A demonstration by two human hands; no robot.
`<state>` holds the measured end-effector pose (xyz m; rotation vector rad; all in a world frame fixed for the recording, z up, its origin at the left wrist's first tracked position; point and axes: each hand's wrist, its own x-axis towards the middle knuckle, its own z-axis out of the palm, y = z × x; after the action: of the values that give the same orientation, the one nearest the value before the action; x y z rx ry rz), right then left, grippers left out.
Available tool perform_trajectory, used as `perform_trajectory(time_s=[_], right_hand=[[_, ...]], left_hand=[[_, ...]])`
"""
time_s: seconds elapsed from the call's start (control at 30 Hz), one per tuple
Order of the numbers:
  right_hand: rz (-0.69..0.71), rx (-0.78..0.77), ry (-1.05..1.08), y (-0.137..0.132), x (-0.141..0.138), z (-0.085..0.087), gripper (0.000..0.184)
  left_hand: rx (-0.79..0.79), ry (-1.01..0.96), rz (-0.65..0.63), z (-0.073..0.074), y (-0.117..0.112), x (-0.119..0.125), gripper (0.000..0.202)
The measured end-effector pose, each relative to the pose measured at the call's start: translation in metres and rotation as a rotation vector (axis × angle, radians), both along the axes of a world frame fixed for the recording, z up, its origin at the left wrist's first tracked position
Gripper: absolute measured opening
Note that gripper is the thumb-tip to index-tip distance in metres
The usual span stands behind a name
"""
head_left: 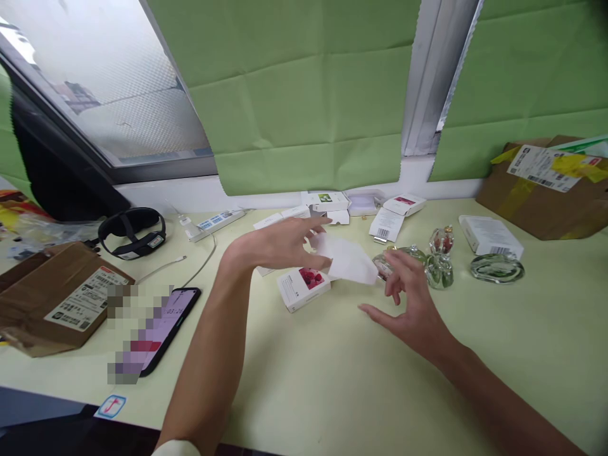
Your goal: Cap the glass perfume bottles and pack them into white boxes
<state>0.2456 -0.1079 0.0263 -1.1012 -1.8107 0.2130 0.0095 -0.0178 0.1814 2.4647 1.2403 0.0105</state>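
Observation:
My left hand (280, 244) hovers over the pale green table (332, 380), its fingers pinching a white paper sheet (349, 261). Just below it lies a small white box with a red fruit picture (303, 287). My right hand (411, 301) is to the right, fingers spread and empty, next to the sheet's right corner and a clear glass ornament (387, 263) partly hidden behind it. Two more glass pieces stand further right: a small one with red inside (441, 256) and a flat oval one (496, 268).
Several small white boxes (327, 201) lie along the window sill edge. A phone (164, 329) and a cardboard parcel (52, 297) sit at left, with a black headband (133, 233) and power strip (216, 223). Another cardboard box (546, 187) is at far right.

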Motion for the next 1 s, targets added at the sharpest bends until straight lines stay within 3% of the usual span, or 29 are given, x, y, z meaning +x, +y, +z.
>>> perform_trajectory(time_s=[0.07, 0.13, 0.2, 0.3, 0.4, 0.47, 0.53, 0.63, 0.77, 0.87, 1.0], right_hand=[[0.006, -0.098, -0.085, -0.002, -0.004, -0.001, 0.076], [0.017, -0.176, -0.110, -0.002, -0.006, -0.001, 0.059], [-0.002, -0.244, -0.052, -0.002, -0.006, 0.000, 0.042], [-0.079, -0.411, 0.130, -0.002, -0.003, 0.005, 0.036], [0.008, -0.586, 0.369, -0.002, 0.000, 0.011, 0.041], [0.148, -0.646, 0.511, -0.003, 0.000, 0.014, 0.043], [0.266, -0.674, 0.595, -0.005, -0.001, 0.015, 0.044], [0.358, -0.697, 0.624, -0.006, 0.000, 0.013, 0.038], [0.357, -0.660, 0.614, -0.002, 0.002, 0.017, 0.038], [0.335, -0.624, 0.578, 0.008, 0.000, 0.038, 0.046], [0.365, -0.587, 0.372, 0.032, -0.005, 0.079, 0.053]], left_hand=[[-0.051, 0.018, -0.041, 0.001, -0.007, 0.007, 0.082], [-0.089, 0.012, -0.070, 0.001, -0.009, 0.013, 0.081], [-0.119, -0.037, -0.071, 0.000, -0.006, 0.013, 0.081], [-0.106, -0.128, 0.017, -0.013, 0.000, 0.002, 0.075], [-0.025, -0.040, 0.154, -0.050, -0.002, -0.006, 0.078], [0.079, 0.047, 0.155, -0.082, -0.007, -0.007, 0.084], [0.083, 0.056, 0.161, -0.109, -0.012, -0.007, 0.080], [0.008, -0.153, 0.216, -0.126, -0.011, -0.010, 0.083], [-0.270, -0.715, 0.070, -0.123, -0.003, -0.018, 0.100], [-0.447, -0.983, -0.044, -0.127, 0.000, -0.020, 0.107], [-0.502, -1.030, -0.044, -0.142, 0.002, -0.023, 0.104]])
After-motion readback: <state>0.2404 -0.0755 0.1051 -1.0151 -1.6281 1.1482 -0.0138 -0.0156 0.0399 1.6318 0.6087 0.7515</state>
